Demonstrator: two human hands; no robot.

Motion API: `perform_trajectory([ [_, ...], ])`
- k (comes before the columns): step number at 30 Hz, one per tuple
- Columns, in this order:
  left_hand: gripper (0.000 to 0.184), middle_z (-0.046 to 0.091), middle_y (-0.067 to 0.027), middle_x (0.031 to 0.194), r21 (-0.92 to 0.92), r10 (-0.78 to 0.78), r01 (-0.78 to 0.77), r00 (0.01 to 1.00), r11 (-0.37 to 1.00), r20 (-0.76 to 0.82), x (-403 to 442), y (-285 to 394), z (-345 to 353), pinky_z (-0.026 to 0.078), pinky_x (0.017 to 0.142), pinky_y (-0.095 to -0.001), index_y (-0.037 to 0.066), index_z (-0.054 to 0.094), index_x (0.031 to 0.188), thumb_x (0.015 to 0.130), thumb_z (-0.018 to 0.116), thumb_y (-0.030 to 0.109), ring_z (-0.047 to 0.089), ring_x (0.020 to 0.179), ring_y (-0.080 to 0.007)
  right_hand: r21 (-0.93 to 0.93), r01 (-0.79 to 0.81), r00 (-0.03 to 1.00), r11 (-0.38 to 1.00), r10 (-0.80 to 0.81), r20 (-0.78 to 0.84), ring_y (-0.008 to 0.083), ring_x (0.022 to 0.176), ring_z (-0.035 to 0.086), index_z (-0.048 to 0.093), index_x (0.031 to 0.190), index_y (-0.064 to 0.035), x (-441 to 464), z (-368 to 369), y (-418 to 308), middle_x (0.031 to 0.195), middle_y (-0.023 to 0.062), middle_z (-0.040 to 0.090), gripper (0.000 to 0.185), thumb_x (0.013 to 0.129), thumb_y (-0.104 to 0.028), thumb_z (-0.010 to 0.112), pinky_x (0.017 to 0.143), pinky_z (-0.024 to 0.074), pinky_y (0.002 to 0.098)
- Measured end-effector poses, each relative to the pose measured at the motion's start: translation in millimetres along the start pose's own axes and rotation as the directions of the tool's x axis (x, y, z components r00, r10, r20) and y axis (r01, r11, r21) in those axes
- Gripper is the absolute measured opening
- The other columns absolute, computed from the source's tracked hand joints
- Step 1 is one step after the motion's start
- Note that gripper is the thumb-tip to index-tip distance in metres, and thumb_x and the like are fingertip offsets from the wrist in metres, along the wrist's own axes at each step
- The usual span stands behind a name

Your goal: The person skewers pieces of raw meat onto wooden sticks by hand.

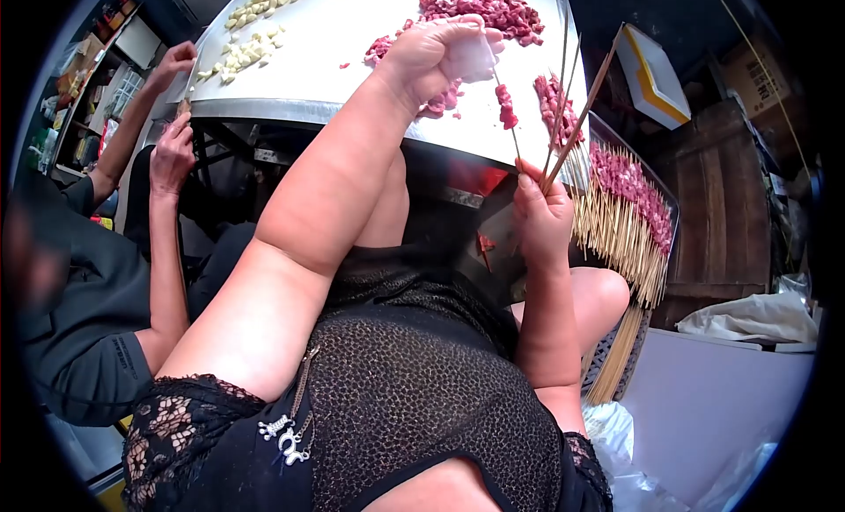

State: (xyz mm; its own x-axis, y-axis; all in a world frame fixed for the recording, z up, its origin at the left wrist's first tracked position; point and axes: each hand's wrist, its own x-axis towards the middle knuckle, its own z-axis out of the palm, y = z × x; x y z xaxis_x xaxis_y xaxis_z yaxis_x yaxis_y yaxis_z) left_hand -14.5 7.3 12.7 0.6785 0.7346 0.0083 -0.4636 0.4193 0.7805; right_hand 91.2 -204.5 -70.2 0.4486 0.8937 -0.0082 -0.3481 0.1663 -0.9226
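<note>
- Head view: the right hand (543,204) is closed, thumb and fingers pinching the lower part of a meat skewer (506,107) together with several bare bamboo skewers (600,72) that fan upward.
- The left hand (436,63) is raised over the table edge, palm partly turned up and fingers curled over. Something pale shows under the fingers, but whether they grip anything cannot be told.
- The meat skewer runs between the two hands, tilted, its upper end close beside the left fingers and its lower end in the right hand. Small red pieces of meat are threaded around its middle.
- The white table (334,63) bears a heap of cut raw meat (484,10) beyond the left hand and peeled garlic cloves (251,50) toward its left side. Loaded skewers (556,111) lie at the near right corner.
- Right of the table, a metal tray (674,217) holds rows of meat-laden skewers (629,191), and a bundle of bare sticks (616,358) lies below it.
- At left sits another person in a dark shirt (88,309), both hands near the table corner.
- Around the room are a cluttered shelf (92,94), a white-and-yellow box (651,76), a cardboard carton (759,76) and brown wooden boards (717,204).
</note>
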Motion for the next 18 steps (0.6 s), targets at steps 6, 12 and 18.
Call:
perform_trajectory([
  [6,0.023,0.062,-0.0225,0.100,-0.201,-0.108,0.127,0.989,0.971,0.103,1.3,-3.8,-6.2,0.053,0.087,-0.0412,-0.005,0.051,0.104,0.082,0.056,0.002,0.063,0.095,-0.0305,-0.026,0.012,0.999,1.000,-0.011,0.038,-0.0001,0.046,0.029,0.058,0.110,0.0024,2.8,-3.6,-1.9,0.060,-0.0082,0.042,0.023,0.090,-0.008,0.055,0.041,0.0214,0.0164],
  [12,0.016,0.064,-0.0178,0.095,0.168,-0.228,0.199,0.957,0.965,0.179,-6.8,-14.0,7.5,0.056,0.078,-0.0335,-0.001,0.055,0.099,0.084,0.056,0.003,0.066,0.088,-0.0253,0.021,0.009,1.000,1.000,-0.009,0.009,0.0001,0.043,0.028,0.058,0.110,0.0020,12.8,1.8,-4.8,0.058,-0.0083,0.040,0.024,0.090,-0.008,0.054,0.039,0.0201,0.0166],
  [18,0.018,0.062,-0.0207,0.102,0.125,-0.062,0.064,0.998,0.990,-0.020,4.6,-13.9,-1.9,0.056,0.080,-0.0337,-0.002,0.055,0.105,0.089,0.050,0.005,0.064,0.091,-0.0256,-0.088,-0.014,1.000,0.996,0.012,-0.020,0.0002,0.043,0.030,0.058,0.110,0.0017,13.6,-7.2,-5.6,0.058,-0.0083,0.041,0.023,0.090,-0.009,0.054,0.039,0.0215,0.0164],
])
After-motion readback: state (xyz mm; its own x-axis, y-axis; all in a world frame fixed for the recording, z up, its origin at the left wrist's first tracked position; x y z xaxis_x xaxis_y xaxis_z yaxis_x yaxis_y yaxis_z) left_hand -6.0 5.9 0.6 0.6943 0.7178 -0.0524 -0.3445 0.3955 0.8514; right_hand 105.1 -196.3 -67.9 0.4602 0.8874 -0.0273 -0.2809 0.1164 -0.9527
